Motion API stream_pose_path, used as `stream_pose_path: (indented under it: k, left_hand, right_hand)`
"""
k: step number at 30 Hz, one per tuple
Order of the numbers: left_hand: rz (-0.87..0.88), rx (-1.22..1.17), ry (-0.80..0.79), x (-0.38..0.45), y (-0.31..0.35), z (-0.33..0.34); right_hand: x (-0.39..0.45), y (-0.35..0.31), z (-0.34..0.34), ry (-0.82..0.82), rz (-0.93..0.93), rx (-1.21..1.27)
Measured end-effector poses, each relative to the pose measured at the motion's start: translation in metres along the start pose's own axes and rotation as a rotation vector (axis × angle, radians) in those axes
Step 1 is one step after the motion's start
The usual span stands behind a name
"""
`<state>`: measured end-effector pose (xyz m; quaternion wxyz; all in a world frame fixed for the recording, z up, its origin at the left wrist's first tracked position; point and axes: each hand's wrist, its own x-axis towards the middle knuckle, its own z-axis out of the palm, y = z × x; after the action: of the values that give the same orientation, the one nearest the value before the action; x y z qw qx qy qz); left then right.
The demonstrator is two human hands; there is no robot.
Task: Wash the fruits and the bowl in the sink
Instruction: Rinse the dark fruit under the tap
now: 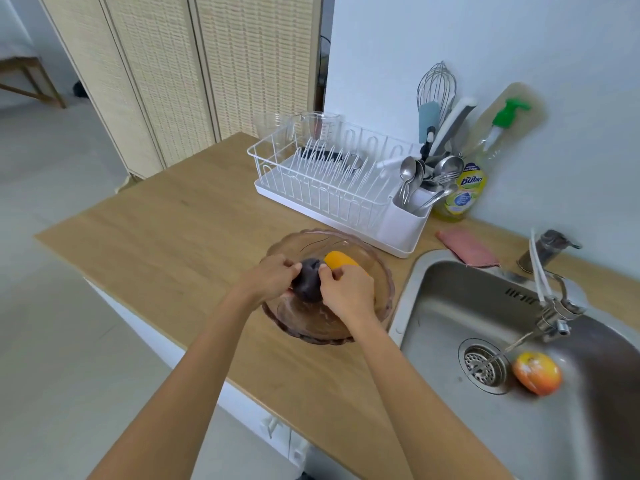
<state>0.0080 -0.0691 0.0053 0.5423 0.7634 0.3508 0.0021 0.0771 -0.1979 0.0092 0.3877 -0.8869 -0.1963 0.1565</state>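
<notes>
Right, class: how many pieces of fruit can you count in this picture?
3. A dark fruit and an orange fruit in the bowl, and a red-yellow fruit in the sink. Hands may hide more.

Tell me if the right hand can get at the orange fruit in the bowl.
Probably yes: the right hand already lies against the orange fruit in the bowl, though its fingers now hold the dark fruit.

both arms outstretched, left hand (273, 277) and right hand (348, 292) curled, gripping

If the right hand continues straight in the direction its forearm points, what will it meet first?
Probably the dark fruit that the right hand already touches, together with the left hand; the orange fruit lies just beside that line.
</notes>
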Motion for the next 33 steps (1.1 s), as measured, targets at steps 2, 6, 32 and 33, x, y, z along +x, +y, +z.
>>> stream_pose_path:
  k: [2,6,32,33]
  left_hand:
    - [0.001,-0.003,-0.015,-0.001,-0.003,0.003]
    - [-0.053,-0.039,-0.048,-0.005,-0.003,0.014]
    - [-0.005,-0.053,-0.017,-0.008,-0.006,0.024]
    - [0.012,-0.040,-0.005,-0.005,-0.007,0.022]
  right_hand:
    - [0.000,0.004,0.004,-0.004,0.012,0.014]
    - [-0.003,0.013,0.006,-0.016,0.074,0.033]
    - [-0.024,0.020,0.002,0.082,0.023,0.100]
    - [-0.021,0.019,0.004,0.067,0.013,0.098]
